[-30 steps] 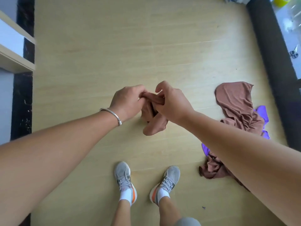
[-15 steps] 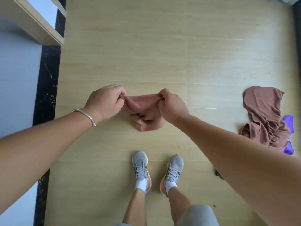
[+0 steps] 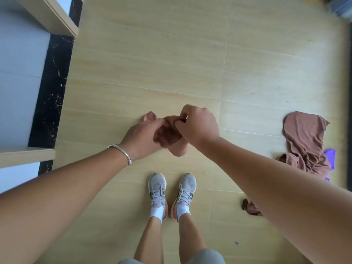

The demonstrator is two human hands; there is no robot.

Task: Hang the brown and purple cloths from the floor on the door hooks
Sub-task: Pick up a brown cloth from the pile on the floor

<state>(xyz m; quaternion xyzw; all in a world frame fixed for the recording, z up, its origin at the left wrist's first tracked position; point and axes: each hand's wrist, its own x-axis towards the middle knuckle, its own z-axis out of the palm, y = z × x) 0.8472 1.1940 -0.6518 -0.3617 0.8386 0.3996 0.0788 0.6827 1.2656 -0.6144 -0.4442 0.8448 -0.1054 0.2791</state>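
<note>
A small brown cloth (image 3: 179, 147) is bunched between both hands, held in the air above the wooden floor. My left hand (image 3: 141, 136), with a silver bracelet at the wrist, grips its left side, and a corner sticks out past the fingers. My right hand (image 3: 198, 124) pinches the cloth's top edge. A larger brown cloth (image 3: 302, 141) lies crumpled on the floor at the right. Parts of a purple cloth (image 3: 330, 155) peek out from under it. The door hooks are not in view.
My two feet in grey shoes (image 3: 171, 189) stand just below the hands. A light wooden frame (image 3: 57, 18) and a black marbled strip (image 3: 51, 88) run along the left. A dark edge (image 3: 350, 92) borders the floor at the far right.
My hands have come closer together, bunching the small brown cloth that was stretched between them. The view has swung a little to the right.
</note>
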